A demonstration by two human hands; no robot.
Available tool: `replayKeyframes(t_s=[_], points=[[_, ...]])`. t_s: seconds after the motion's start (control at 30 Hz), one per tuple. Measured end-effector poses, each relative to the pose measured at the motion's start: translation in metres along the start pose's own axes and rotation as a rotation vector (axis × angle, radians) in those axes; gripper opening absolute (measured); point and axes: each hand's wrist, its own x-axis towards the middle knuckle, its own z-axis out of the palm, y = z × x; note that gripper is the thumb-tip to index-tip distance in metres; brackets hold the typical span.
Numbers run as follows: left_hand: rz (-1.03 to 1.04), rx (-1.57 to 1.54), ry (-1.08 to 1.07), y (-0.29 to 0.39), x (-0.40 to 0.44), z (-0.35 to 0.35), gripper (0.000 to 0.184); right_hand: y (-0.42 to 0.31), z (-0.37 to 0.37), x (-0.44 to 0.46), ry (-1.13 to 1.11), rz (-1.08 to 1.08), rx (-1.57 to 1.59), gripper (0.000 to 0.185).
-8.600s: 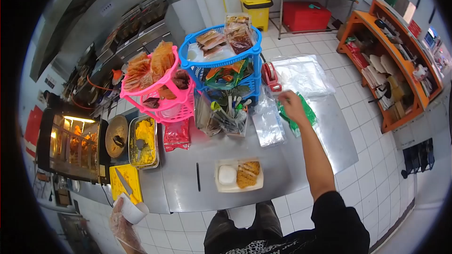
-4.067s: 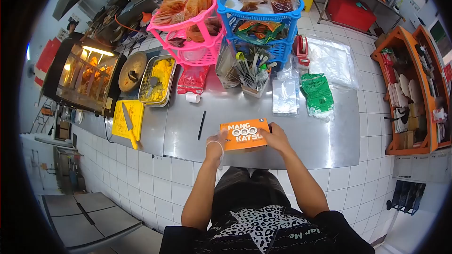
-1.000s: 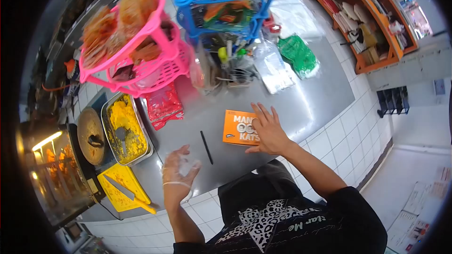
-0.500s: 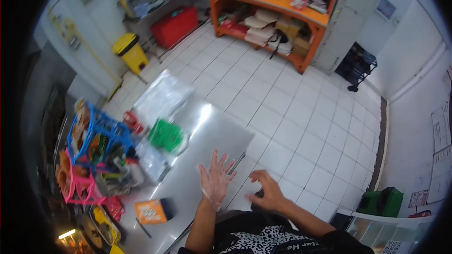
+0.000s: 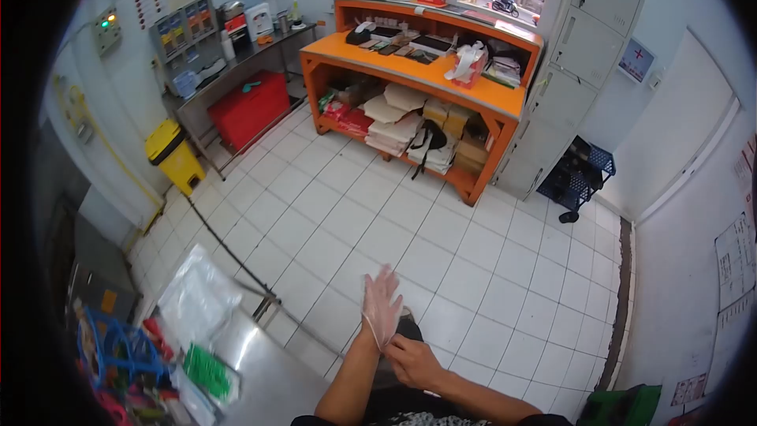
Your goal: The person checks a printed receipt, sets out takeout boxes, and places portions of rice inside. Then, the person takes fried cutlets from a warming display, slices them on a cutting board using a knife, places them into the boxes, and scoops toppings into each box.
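Note:
My left hand (image 5: 382, 300) is held up in front of me, palm side away or edge-on, wearing a clear disposable plastic glove (image 5: 374, 317). Its fingers are stretched out and hold nothing. At the left wrist, my right hand (image 5: 415, 361) is bare and pinches the glove's cuff between thumb and fingers. Both hands are over the tiled floor, just right of a steel table (image 5: 272, 367). On that table lie a stack of clear plastic bags (image 5: 197, 296) and a green packet (image 5: 209, 372).
A blue plastic basket (image 5: 118, 351) stands at the table's left. Farther off are an orange counter (image 5: 418, 63), grey lockers (image 5: 552, 87), a red chest (image 5: 248, 109) and a yellow bin (image 5: 177, 156). At lower right sits a green container (image 5: 623, 406).
My right hand has moved in from the side and taken hold of the glove's cuff at my left wrist. The view has tilted up and turned right, away from the table.

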Motion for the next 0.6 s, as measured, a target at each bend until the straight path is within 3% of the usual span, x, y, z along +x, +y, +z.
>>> replayKeyframes(t_s=[0.23,0.33,0.43,0.53,0.6], points=[[-0.425,-0.361,-0.486,0.072,0.235,0.074,0.095,0.110,-0.137,0.202,-0.207,-0.057,0.035,0.018],[-0.535,-1.017,-0.941,0.074,0.335,0.054,0.100,0.163,-0.152,0.275,-0.224,-0.130,0.105,0.016],[-0.449,-0.905,-0.791,0.103,0.425,0.032,0.106,0.230,-0.146,0.352,-0.303,-0.111,0.151,0.014],[-0.186,-0.394,-0.374,0.158,0.511,0.026,0.101,0.298,-0.151,0.443,-0.314,-0.155,0.176,0.011],[-0.157,-0.361,-0.291,0.189,0.579,0.002,0.098,0.347,-0.151,0.507,-0.315,-0.168,0.255,0.012]])
